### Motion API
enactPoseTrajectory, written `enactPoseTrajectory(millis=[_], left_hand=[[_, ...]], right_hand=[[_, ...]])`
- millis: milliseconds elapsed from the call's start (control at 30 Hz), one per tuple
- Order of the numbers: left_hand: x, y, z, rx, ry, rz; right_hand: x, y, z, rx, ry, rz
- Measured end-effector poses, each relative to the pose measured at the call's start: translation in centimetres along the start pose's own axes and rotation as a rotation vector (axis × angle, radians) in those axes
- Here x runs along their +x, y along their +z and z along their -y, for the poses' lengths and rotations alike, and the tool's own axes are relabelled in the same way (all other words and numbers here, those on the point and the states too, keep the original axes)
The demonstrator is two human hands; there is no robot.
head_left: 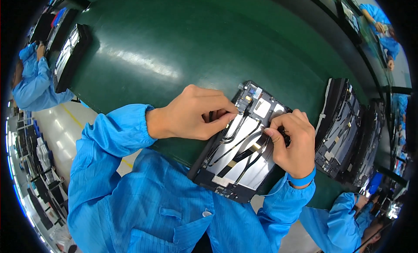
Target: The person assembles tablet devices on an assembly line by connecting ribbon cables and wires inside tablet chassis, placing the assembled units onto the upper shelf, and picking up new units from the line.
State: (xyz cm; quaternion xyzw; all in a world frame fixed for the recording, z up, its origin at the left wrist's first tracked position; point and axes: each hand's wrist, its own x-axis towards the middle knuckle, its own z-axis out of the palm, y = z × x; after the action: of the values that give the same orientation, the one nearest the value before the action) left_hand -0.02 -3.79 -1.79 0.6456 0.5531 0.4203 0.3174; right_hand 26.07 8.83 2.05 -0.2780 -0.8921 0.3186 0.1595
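Observation:
An opened tablet lies tilted on the green table in front of me, its silver battery area, black ribbon cables and circuit boards exposed. My left hand is at its upper left edge, thumb and forefinger pinched together beside the board. What the fingertips hold, if anything, is too small to make out. Over the tablet's right side is my right hand, closed in a pinch near the upper end of a cable. Its fingertips hide whatever may be between them. A blue wrist strap circles my right wrist.
Several similar opened tablets stand in a row on the right. Another dark stack is at the far left of the green table. Co-workers in blue sit at left, lower right and beyond the right-hand rail.

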Motion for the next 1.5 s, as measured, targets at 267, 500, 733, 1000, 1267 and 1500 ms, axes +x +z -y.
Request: enactPoseTrajectory(millis=[267, 500, 733, 1000, 1267, 1500], left_hand=[[0.2, 0.1, -0.4, 0.184, 0.194, 0.024], [-0.1, 0.5, -1.9, 0.461, 0.295, 0.043], [0.2, 0.6, -2.2, 0.574, 0.377, 0.024], [0.9, 2.7, -3.5, 0.349, -0.187, -0.06], [0.8, 3.4, -3.6, 0.289, -0.114, -0.064], [-0.2, 3.4, -3.6, 0.377, 0.132, -0.034]], right_hand=[[0.1, 0.0, -0.1, 0.023, 0.002, 0.063], [-0.1, -0.3, -0.1, 0.041, 0.003, 0.114], [-0.3, -0.1, -0.3, 0.024, 0.022, -0.022], [-0.5, -0.6, -0.2, 0.019, 0.093, -0.048], [-1.1, -0.5, -0.8, -0.019, 0.099, -0.158], [-1.5, 0.5, -1.2, -0.088, 0.182, -0.301]])
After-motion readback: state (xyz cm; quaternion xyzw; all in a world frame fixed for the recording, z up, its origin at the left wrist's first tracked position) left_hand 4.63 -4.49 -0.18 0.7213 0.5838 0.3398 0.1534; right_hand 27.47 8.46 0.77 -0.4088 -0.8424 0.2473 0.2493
